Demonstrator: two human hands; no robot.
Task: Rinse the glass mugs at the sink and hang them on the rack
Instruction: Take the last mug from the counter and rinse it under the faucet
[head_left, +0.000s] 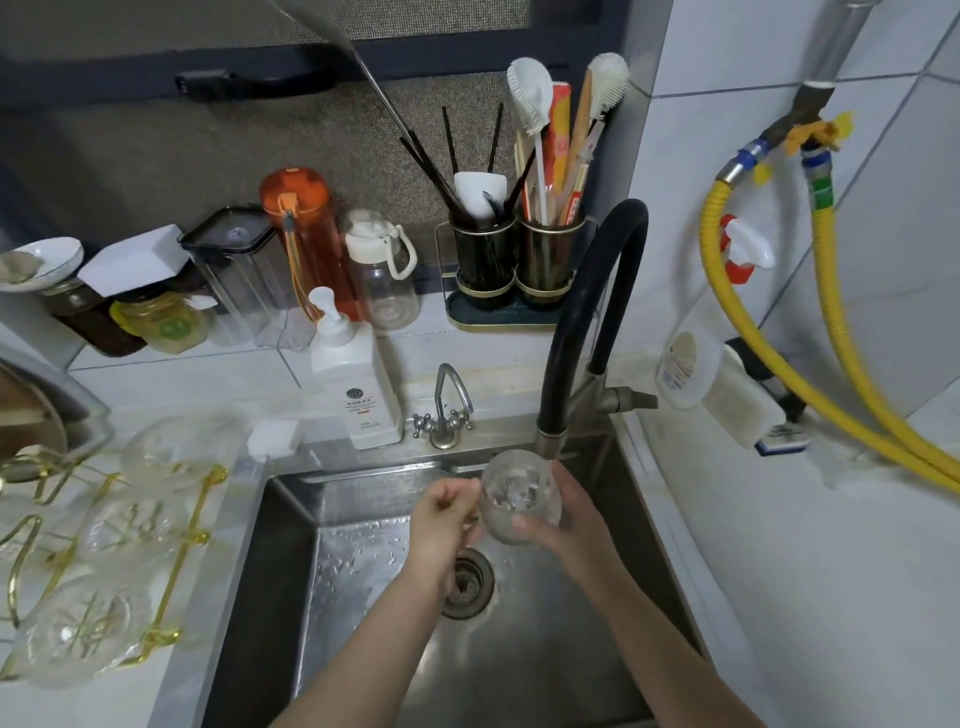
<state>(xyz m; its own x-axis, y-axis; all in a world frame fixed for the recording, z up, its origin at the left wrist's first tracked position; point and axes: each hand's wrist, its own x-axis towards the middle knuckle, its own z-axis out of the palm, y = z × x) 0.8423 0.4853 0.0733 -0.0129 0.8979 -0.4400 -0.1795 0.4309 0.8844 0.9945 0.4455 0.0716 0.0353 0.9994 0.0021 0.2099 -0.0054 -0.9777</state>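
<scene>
A clear patterned glass mug (519, 499) is held over the steel sink (291, 525), right under the nozzle of the black faucet (587, 322). My left hand (441, 519) pinches the mug's gold handle. My right hand (566, 514) wraps around the mug's body from the right. On the counter to the left lies a gold wire rack (182, 540) with three glass mugs (130, 525) on it. I cannot tell whether water is running.
A white pump soap bottle (353, 384) and a small chrome tap (447, 410) stand behind the sink. Bottles, jars and a utensil caddy (514, 270) line the back ledge. Yellow hoses (831, 332) hang on the right wall. The sink drain (467, 582) lies below my hands.
</scene>
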